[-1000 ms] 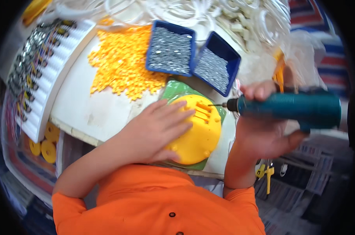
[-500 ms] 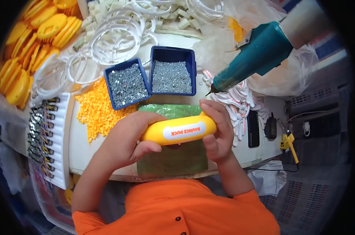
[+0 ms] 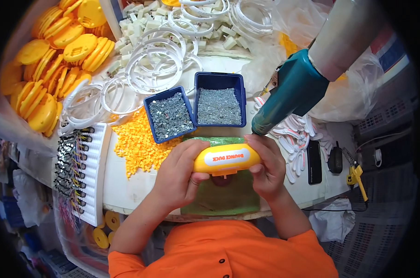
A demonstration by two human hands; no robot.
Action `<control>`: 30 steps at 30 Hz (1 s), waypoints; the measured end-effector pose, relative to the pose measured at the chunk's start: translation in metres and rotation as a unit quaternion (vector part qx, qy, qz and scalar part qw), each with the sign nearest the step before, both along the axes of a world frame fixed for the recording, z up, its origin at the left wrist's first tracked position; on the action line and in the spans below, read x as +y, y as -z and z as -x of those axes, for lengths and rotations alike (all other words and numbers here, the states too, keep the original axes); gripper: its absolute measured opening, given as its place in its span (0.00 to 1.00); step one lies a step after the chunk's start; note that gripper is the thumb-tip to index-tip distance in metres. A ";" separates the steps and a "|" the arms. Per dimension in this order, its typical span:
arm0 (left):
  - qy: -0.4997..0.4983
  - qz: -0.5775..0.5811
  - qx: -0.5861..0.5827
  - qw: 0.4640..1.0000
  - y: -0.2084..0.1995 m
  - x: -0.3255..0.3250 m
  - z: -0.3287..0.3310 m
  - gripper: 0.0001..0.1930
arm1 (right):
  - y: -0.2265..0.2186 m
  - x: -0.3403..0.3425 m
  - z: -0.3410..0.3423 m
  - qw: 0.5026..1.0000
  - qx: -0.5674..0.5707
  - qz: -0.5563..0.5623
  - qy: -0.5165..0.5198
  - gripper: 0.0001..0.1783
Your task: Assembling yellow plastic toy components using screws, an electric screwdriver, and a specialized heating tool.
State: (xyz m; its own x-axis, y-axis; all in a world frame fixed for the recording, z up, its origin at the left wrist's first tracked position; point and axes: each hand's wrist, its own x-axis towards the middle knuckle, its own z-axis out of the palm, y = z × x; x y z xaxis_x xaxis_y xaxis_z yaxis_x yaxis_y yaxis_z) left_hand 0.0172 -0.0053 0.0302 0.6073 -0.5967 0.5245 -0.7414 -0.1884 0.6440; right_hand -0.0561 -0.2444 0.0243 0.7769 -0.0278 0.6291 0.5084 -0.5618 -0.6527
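Note:
Both my hands grip a rounded yellow plastic toy housing [image 3: 226,159], one at each end. A white oval label with red lettering is on its side facing me, and a small tab shows at its lower edge. My left hand [image 3: 178,175] wraps the left end, thumb below. On the right end, my right hand [image 3: 269,166] has its fingers on top and its thumb beneath. A teal electric screwdriver [image 3: 289,95] hangs tilted at the right, its nose close to my right fingertips; its bit is hidden. Under the housing lies a green mat [image 3: 219,199].
Two blue bins [image 3: 220,121] of small metal parts stand beyond the mat, beside loose yellow pieces [image 3: 138,143]. White rings [image 3: 154,69] and yellow discs [image 3: 43,113] lie farther left. At right are white-and-orange parts [image 3: 295,157], a black phone [image 3: 314,162] and a yellow-handled tool [image 3: 355,178].
The whole view has shifted, with the table appearing lower and farther right. The housing and the screwdriver have come closer together, and the bit has gone out of sight. Both hands keep their grip.

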 end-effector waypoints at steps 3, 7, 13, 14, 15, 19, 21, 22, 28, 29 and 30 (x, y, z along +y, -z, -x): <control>-0.008 -0.007 -0.057 0.998 -0.004 -0.003 0.001 0.26 | -0.003 -0.003 -0.003 0.995 -0.064 0.077 0.001 0.21; -0.006 -0.033 -0.105 0.994 -0.016 -0.002 -0.004 0.25 | -0.015 -0.004 -0.002 0.995 -0.027 0.094 -0.001 0.23; -0.023 -0.097 0.297 0.950 -0.026 -0.009 -0.023 0.20 | -0.020 -0.010 -0.030 0.928 0.342 -0.143 -0.026 0.18; -0.018 -0.092 0.350 0.932 -0.018 -0.008 -0.028 0.22 | -0.018 -0.014 -0.042 0.896 0.413 -0.154 -0.060 0.20; -0.022 -0.099 0.418 0.903 -0.009 -0.010 -0.032 0.24 | -0.013 -0.019 -0.050 0.859 0.477 -0.162 -0.089 0.21; -0.048 -0.143 0.541 0.828 0.002 -0.014 -0.035 0.25 | 0.010 -0.023 -0.053 0.824 0.538 -0.157 -0.090 0.22; -0.045 -0.146 0.535 0.831 0.008 -0.012 -0.031 0.26 | 0.016 -0.022 -0.048 0.813 0.548 -0.180 -0.084 0.22; -0.041 -0.148 0.526 0.836 0.009 -0.012 -0.029 0.27 | 0.017 -0.021 -0.047 0.812 0.549 -0.181 -0.084 0.22; -0.030 -0.121 0.521 0.844 0.000 -0.007 -0.013 0.26 | -0.003 -0.017 -0.029 0.820 0.548 -0.141 -0.087 0.21; -0.039 -0.113 0.499 0.858 0.002 -0.001 -0.008 0.24 | -0.014 -0.013 -0.020 0.831 0.524 -0.165 -0.092 0.21; -0.051 -0.124 0.457 0.879 -0.011 0.001 -0.001 0.21 | -0.022 -0.010 -0.014 0.839 0.501 -0.189 -0.100 0.21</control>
State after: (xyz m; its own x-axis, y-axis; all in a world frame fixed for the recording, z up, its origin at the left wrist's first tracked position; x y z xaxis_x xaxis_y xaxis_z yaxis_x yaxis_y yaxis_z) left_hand 0.0185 -0.0041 0.0414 0.7645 -0.5419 -0.3490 0.0937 -0.4423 0.8920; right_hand -0.0418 -0.2542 0.0466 0.9235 0.1149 -0.3660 -0.3416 -0.1880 -0.9208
